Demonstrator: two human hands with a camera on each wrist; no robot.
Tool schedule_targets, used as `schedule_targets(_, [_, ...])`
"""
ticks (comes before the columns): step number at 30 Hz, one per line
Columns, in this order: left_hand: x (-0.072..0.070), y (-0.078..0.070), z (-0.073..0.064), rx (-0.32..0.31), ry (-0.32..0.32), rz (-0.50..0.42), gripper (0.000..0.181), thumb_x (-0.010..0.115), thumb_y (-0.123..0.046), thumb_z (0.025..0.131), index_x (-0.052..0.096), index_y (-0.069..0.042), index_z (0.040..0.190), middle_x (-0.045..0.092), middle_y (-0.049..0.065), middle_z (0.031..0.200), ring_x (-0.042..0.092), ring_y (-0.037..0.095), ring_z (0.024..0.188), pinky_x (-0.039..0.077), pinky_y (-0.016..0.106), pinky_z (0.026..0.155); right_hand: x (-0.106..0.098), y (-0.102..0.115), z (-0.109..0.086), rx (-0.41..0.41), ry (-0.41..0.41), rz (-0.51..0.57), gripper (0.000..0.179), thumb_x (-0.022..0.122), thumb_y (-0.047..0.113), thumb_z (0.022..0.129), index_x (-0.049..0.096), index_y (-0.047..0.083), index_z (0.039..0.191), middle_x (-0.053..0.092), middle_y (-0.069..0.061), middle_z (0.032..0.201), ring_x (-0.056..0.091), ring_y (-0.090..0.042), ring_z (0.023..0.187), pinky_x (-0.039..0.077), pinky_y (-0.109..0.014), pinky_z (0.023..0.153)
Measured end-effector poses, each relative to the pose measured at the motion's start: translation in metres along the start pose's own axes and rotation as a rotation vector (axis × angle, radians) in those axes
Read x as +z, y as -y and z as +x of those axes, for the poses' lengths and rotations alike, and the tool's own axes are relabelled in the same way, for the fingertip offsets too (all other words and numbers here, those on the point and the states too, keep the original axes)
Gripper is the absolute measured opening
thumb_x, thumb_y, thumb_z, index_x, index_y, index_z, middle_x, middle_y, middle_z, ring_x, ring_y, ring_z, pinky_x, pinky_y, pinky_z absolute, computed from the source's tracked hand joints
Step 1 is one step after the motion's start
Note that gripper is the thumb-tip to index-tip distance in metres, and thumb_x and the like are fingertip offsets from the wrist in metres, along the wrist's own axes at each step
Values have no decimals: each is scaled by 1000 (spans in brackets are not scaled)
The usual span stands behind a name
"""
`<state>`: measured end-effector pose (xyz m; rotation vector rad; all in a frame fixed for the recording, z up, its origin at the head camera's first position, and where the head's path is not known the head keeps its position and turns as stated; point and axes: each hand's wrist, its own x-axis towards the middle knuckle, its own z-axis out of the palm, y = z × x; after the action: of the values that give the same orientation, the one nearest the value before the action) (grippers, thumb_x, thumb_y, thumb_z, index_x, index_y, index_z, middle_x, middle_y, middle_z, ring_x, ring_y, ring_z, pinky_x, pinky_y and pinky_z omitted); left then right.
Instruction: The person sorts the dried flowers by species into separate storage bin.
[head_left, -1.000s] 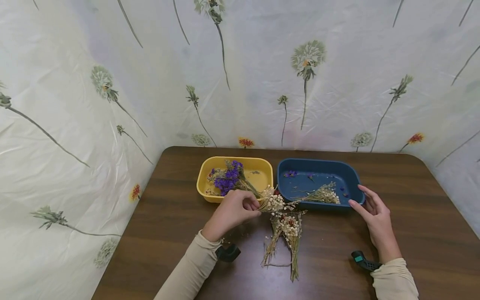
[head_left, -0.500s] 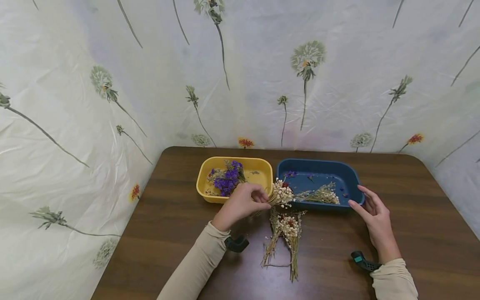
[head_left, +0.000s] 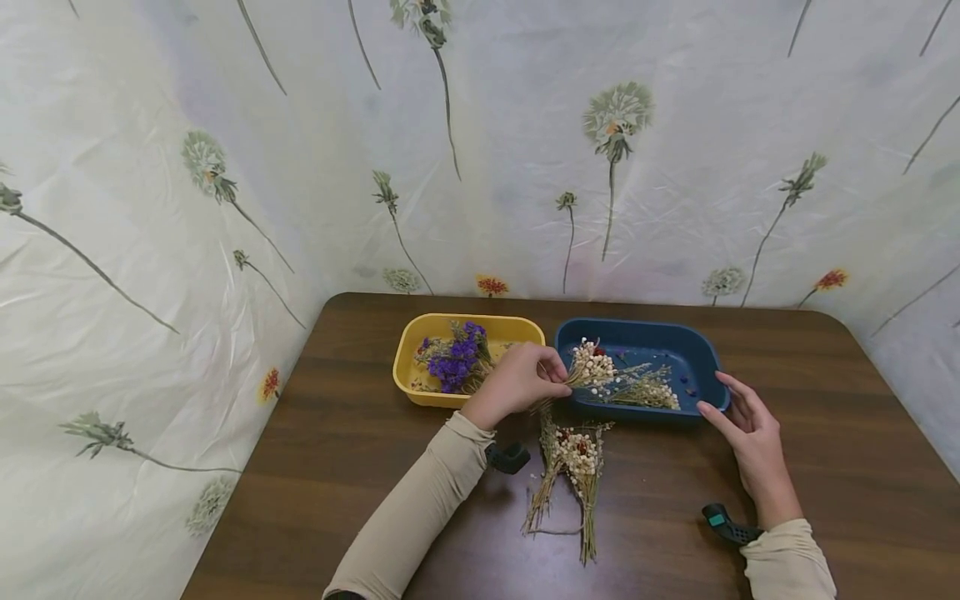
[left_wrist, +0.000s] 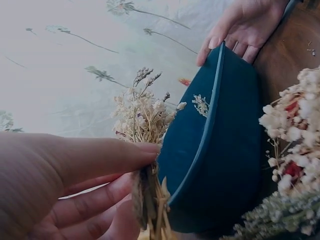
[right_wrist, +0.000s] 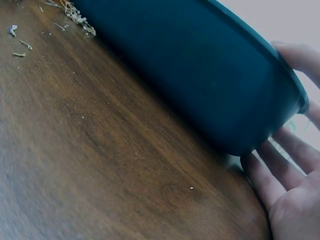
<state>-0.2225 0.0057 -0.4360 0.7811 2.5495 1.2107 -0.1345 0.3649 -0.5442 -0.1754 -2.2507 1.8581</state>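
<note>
My left hand (head_left: pixel 521 379) pinches a small bunch of dried flowers (head_left: pixel 592 365) by its stems, thumb against fingers. The bunch's cream heads, with a dark red bloom, are over the left part of the blue tray (head_left: pixel 637 333). In the left wrist view the held dried flowers (left_wrist: pixel 142 117) stand beside the tray wall. My right hand (head_left: pixel 753 437) holds the tray's right end, thumb and fingers around the corner; in the right wrist view its fingers (right_wrist: pixel 287 167) touch the outer wall. Another pale dried bunch (head_left: pixel 648 390) lies inside the tray with loose purple petals.
Left of the blue tray stands a yellow tray (head_left: pixel 405 354) with purple dried flowers (head_left: pixel 457 358). In front, tied bunches of cream and red dried flowers (head_left: pixel 581 454) lie on the wooden table (head_left: pixel 660 517). A patterned cloth (head_left: pixel 510 167) hangs behind.
My left hand has carried the bunch right and away from me, from near the yellow tray's front edge to over the blue tray. My right hand has stayed at the tray's end.
</note>
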Motion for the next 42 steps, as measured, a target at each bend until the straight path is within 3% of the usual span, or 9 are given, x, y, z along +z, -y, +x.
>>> schedule_targets(6, [8, -8, 18, 27, 6, -25, 13, 85, -15, 86, 73, -13, 85, 71, -4, 81, 64, 5, 71, 52, 15, 68, -1, -1, 0, 2, 0, 4, 63, 66, 11, 101, 42, 19, 159, 31, 1, 170, 24, -17, 160, 30, -5, 113])
schedule_targets(18, [30, -19, 52, 3, 7, 81, 13, 86, -20, 86, 74, -16, 83, 71, -7, 78, 62, 2, 69, 49, 13, 66, -1, -2, -1, -7, 4, 6, 63, 66, 10, 101, 42, 18, 159, 33, 0, 169, 29, -13, 158, 34, -3, 110])
schedule_targets(31, [53, -23, 70, -47, 18, 131, 17, 87, -20, 85, 72, -17, 79, 66, -10, 73, 60, 6, 66, 48, 18, 62, -1, 0, -1, -2, 2, -35, 63, 66, 13, 102, 41, 19, 160, 31, 0, 170, 25, -17, 160, 32, -3, 111])
schedule_targets(42, [65, -25, 75, -73, 82, 331, 10, 86, -24, 87, 76, -22, 84, 70, -13, 83, 59, 4, 69, 47, 17, 63, 1, 2, -1, -2, -10, -47, 63, 66, 13, 101, 42, 19, 159, 32, 0, 170, 28, -12, 158, 30, -3, 112])
